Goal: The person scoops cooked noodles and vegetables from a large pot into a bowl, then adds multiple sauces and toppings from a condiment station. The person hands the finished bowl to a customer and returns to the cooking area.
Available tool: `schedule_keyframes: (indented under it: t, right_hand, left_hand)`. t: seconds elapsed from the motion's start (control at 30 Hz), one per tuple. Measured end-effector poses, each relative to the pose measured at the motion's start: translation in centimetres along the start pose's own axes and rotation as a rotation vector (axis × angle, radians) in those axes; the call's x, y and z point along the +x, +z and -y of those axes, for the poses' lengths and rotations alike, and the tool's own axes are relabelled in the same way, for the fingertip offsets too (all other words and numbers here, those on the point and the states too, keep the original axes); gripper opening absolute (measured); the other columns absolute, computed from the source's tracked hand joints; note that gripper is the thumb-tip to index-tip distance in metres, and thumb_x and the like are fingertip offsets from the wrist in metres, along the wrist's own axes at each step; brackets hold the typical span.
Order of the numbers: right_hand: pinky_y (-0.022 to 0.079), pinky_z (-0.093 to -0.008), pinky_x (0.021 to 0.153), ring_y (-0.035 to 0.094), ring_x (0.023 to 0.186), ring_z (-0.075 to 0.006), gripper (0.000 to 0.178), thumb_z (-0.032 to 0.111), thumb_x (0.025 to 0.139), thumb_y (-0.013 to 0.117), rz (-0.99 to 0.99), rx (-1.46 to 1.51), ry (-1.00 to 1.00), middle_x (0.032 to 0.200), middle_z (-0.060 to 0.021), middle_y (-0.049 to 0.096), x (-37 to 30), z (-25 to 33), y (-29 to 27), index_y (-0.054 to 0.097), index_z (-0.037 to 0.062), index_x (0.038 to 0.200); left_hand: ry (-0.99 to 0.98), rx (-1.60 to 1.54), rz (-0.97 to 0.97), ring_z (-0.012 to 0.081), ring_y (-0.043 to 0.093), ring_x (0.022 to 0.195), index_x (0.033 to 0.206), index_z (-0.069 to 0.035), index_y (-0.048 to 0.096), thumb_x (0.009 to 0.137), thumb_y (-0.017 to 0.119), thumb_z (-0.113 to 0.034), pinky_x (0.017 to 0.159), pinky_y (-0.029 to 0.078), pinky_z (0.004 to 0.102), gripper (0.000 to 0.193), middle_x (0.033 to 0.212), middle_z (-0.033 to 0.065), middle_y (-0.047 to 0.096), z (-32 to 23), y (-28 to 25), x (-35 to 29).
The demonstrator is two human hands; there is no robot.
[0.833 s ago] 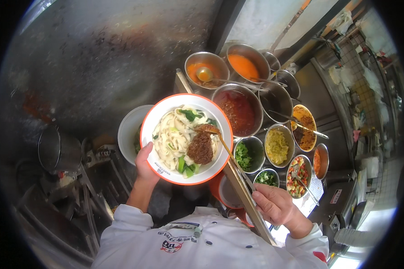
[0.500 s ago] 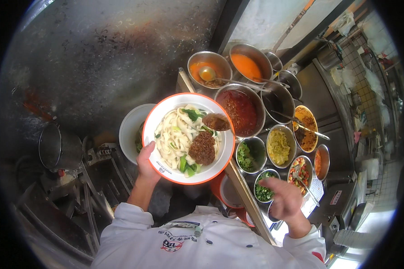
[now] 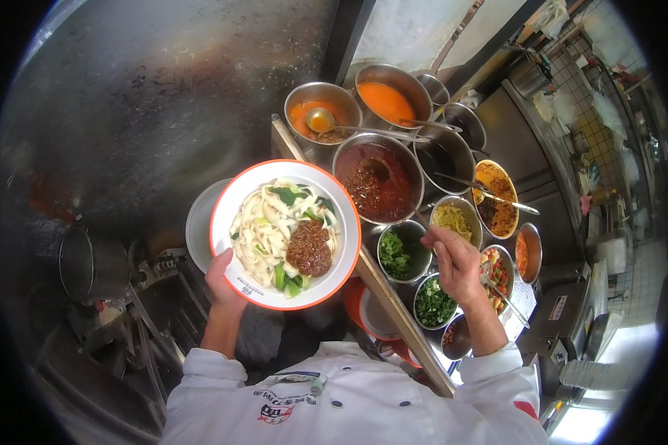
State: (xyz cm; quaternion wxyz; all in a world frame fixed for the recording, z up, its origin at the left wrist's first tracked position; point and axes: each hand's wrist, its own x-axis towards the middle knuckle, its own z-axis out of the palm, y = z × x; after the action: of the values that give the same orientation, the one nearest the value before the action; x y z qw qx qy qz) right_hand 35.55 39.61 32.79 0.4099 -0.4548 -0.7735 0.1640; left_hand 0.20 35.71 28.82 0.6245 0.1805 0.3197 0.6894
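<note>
My left hand [image 3: 226, 282] grips the near left edge of a white bowl with an orange rim [image 3: 349, 222], thumb over the lip. In the bowl lie wide pale noodles [image 3: 263, 230], green leafy vegetables [image 3: 288, 194] and a mound of brown minced sauce [image 3: 309, 248]. My right hand [image 3: 456, 263] is closed on the handle of a ladle [image 3: 378, 169], whose head sits in a steel pot of dark red chili oil [image 3: 364, 200]. Under that hand are containers of yellow chopped pickle [image 3: 453, 220] and chopped green onion [image 3: 433, 305]; leafy herbs [image 3: 399, 256] stand beside it.
Behind the chili oil stand pots of orange broth [image 3: 384, 100], one with a resting ladle [image 3: 321, 120]. Diced red mix [image 3: 501, 278] and an orange-brown condiment [image 3: 495, 194] sit to the right. A wooden edge [image 3: 401, 319] borders the counter. A dark pot [image 3: 89, 263] stands far left.
The ladle has moved from over the bowl into the chili oil pot. My right hand has moved up and inward with it. The bowl has shifted slightly left.
</note>
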Motion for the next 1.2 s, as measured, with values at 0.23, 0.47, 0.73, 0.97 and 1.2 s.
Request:
schedule_keyframes:
  t: [0.23, 0.47, 0.73, 0.97, 1.2]
  right_hand:
    - [0.057, -0.0337, 0.062, 0.065, 0.066, -0.0274, 0.035, 0.017, 0.095, 0.038, -0.292, 0.904, 0.67, 0.082, -0.0232, 0.061, 1.8, 0.4, -0.9, 0.05, -0.0142, 0.103]
    - [0.056, -0.033, 0.062, 0.065, 0.066, -0.0268, 0.034, 0.018, 0.094, 0.04, -0.322, 0.966, 0.709, 0.081, -0.0226, 0.062, 2.1, 0.3, -2.2, 0.051, -0.0125, 0.102]
    - [0.056, -0.0328, 0.063, 0.065, 0.067, -0.0264, 0.032, 0.018, 0.095, 0.043, -0.339, 1.014, 0.708, 0.083, -0.022, 0.061, 2.0, -0.1, -1.3, 0.05, -0.0118, 0.104]
    - [0.056, -0.0326, 0.063, 0.065, 0.068, -0.0262, 0.033, 0.019, 0.095, 0.043, -0.304, 0.99, 0.686, 0.083, -0.0222, 0.062, 1.6, -0.4, -0.9, 0.051, -0.0114, 0.105]
    - [0.056, -0.0318, 0.063, 0.065, 0.068, -0.0253, 0.033, 0.019, 0.095, 0.041, -0.311, 0.947, 0.671, 0.083, -0.0214, 0.062, 1.5, 1.1, -0.8, 0.052, -0.0111, 0.104]
  left_hand:
    - [-0.03, 0.006, -0.027, 0.0315, 0.042, 0.124, 0.135, 0.005, 0.031, 0.082, 0.045, -0.023, 0.105, 0.031, 0.0393, 0.062, 0.135, 0.0204, 0.041, -0.4, -0.3, -0.3]
    - [-0.019, 0.002, -0.033, 0.0317, 0.042, 0.123, 0.135, 0.006, 0.031, 0.081, 0.045, -0.024, 0.105, 0.031, 0.0392, 0.063, 0.135, 0.0205, 0.041, -0.4, -0.4, -0.4]
    - [-0.022, 0.016, -0.055, 0.0315, 0.042, 0.124, 0.135, 0.006, 0.031, 0.081, 0.045, -0.024, 0.105, 0.031, 0.039, 0.063, 0.135, 0.0202, 0.041, -0.6, -0.6, -0.7]
    - [-0.047, -0.007, -0.04, 0.0303, 0.043, 0.123, 0.135, 0.004, 0.031, 0.085, 0.042, -0.026, 0.104, 0.033, 0.0394, 0.06, 0.135, 0.0194, 0.042, -0.6, -1.3, -0.8]
    - [-0.039, -0.04, -0.022, 0.0295, 0.045, 0.122, 0.134, 0.005, 0.032, 0.085, 0.041, -0.026, 0.104, 0.033, 0.0384, 0.059, 0.135, 0.0194, 0.043, -0.2, -2.1, -0.8]
